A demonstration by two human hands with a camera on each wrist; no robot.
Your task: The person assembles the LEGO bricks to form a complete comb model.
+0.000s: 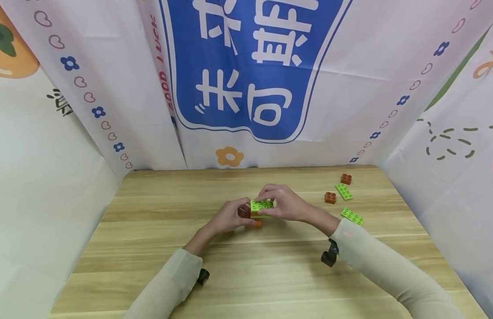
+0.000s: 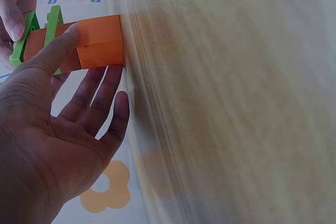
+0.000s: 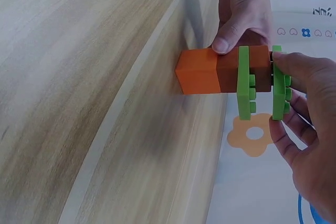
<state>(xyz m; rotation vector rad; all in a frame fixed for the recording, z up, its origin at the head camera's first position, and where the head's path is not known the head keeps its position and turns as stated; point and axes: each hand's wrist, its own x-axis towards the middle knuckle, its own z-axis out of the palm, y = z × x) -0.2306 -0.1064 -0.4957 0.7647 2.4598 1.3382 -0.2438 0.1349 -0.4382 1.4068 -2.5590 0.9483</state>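
A small tower of toy building bricks stands on the table between the two hands. Its base is an orange brick, and above that come a brown brick, a green plate and another brown brick. At the top is a second green plate, whose studs show. My left hand holds the tower's lower part, its thumb on the bricks near the orange one. From the other side my right hand pinches the top green plate. In the right wrist view, a thin gap shows beneath part of that plate.
Loose bricks lie at the table's back right: a brown brick, a green plate, another brown brick and a green plate near the right sleeve. Printed cloth hangs behind the wooden table and at both sides.
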